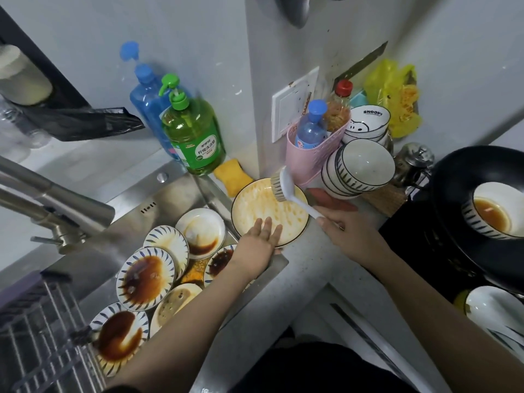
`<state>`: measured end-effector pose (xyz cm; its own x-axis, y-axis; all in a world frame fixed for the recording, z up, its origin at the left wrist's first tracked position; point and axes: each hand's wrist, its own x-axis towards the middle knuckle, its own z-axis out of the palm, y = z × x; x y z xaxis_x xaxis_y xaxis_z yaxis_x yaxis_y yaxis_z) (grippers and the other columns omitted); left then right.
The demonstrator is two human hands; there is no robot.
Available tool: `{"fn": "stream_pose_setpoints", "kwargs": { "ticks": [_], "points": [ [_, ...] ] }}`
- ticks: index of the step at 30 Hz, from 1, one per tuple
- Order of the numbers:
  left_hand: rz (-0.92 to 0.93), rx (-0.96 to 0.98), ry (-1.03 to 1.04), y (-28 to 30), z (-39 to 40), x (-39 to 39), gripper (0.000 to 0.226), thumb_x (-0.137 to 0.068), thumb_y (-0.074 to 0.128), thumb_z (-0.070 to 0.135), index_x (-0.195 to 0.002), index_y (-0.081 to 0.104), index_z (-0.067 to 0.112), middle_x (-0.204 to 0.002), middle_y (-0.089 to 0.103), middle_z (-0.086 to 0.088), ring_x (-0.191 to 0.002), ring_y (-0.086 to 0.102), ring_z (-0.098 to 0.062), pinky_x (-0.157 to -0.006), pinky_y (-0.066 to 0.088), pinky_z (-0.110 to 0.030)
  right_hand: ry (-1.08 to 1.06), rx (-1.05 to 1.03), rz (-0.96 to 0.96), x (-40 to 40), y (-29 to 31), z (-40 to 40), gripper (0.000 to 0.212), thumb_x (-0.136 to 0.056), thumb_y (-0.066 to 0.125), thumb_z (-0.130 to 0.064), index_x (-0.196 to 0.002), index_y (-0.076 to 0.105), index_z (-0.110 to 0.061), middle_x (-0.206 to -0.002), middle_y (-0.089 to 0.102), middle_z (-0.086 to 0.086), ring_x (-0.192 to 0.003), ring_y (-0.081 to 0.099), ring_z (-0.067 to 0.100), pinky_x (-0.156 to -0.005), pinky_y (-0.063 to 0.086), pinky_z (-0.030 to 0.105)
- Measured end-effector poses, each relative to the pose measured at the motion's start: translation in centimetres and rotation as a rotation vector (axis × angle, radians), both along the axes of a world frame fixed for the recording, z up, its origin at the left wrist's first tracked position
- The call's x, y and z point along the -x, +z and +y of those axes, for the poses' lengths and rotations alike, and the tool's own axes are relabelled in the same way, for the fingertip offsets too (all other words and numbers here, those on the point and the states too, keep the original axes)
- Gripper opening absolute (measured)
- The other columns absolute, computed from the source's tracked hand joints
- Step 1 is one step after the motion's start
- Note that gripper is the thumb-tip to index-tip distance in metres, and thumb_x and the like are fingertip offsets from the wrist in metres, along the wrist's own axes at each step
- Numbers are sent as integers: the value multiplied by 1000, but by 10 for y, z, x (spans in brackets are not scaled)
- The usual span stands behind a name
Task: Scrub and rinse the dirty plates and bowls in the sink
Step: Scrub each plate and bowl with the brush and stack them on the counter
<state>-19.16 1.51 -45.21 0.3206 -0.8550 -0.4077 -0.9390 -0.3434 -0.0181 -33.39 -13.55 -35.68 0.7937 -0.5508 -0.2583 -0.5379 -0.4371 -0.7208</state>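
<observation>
my left hand (259,241) flat with straight fingers on the yellow-stained plate (255,208) at the sink (181,191) edge, my right hand (344,229) gripping the dish brush (283,187), bristles on the plate

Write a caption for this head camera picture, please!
Left hand steadies a greasy plate while right hand scrubs with a brush.

You've got a cream plate (269,212) with a thin dark rim, smeared orange-yellow, under a white brush (286,188) with pale tan bristles. Down in the steel-grey sink (170,194) your plates (146,279) show blue dashes fanning round the rim and dark brown sauce pooled in the middle. Behind, a green soap bottle (194,140) stands by a blue one (146,95), a yellow sponge (231,177) beside them. To your right, a pink basket (306,163), white bowls (360,168) striped dark, a black pan (453,199).
</observation>
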Motion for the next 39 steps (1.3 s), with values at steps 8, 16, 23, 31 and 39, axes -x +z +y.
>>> {"fn": "stream_pose_setpoints", "kwargs": {
  "ticks": [8, 16, 23, 31, 39],
  "points": [
    [94, 132, 40, 9, 10, -11, 68, -99, 32, 53, -155, 9, 21, -161, 3, -13, -149, 4, -27, -119, -3, -37, 49, -54, 56, -14, -9, 15, 34, -98, 48, -31, -131, 57, -29, -110, 68, -6, -103, 58, 10, -81, 41, 24],
    [272, 519, 528, 12, 88, -13, 49, -97, 50, 40, -140, 49, 17, -146, 45, -11, -135, 43, -28, -112, 31, -40, 201, -103, 99, -56, -26, 57, 34, -98, 49, -32, -130, 58, -27, -121, 64, -9, -108, 56, 9, -84, 40, 22],
    [393, 528, 1065, -15, 183, -26, 35, -98, 51, 34, -126, 62, 16, -123, 66, -7, -102, 65, -25, -84, 50, -32, 385, -109, 175, -104, -51, 128, 35, -98, 48, -32, -132, 56, -30, -98, 68, -3, -83, 62, 16, -70, 49, 33],
    [632, 426, 1646, -78, 260, -45, 34, -97, 53, 30, -120, 65, 8, -123, 65, -11, -113, 59, -31, -93, 47, -32, 505, -79, 324, -136, -91, 190, 35, -98, 47, -34, -132, 56, -30, -100, 67, -10, -75, 54, 1, -61, 39, 16],
    [902, 576, 2266, -149, 291, -96, 30, -95, 56, 26, -108, 60, -1, -94, 62, -12, -87, 57, -25, -73, 48, -34, 556, -41, 452, -171, -127, 230, 37, -100, 41, -30, -134, 54, -24, -84, 59, -12, -71, 50, 5, -67, 40, 22]
  ]
}}
